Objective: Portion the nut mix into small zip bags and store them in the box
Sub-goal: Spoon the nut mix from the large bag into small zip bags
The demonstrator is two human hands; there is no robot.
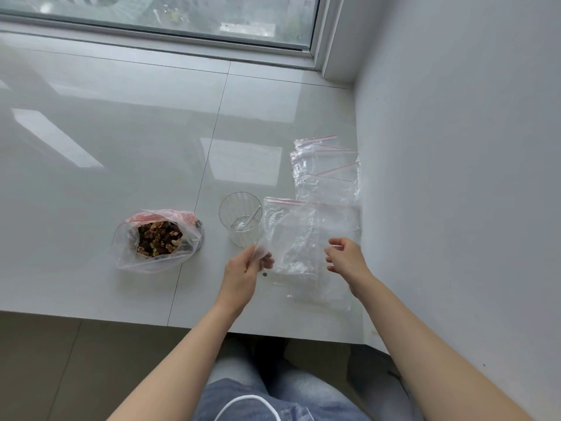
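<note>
Left hand pinches the corner of a clear zip bag beside the cup; right hand hovers, fingers loose, holding nothing (nut bag sits open, left).

Bright, soft daylight from the window at the top. Pale glare patches and rectangular reflections across the glossy worktop. Only faint, diffuse shadows. Wide-angle bending at the edges, with the wall at right curving inward. Slightly soft overall; clear zip bags washed out, nearly lost against the white.
</note>
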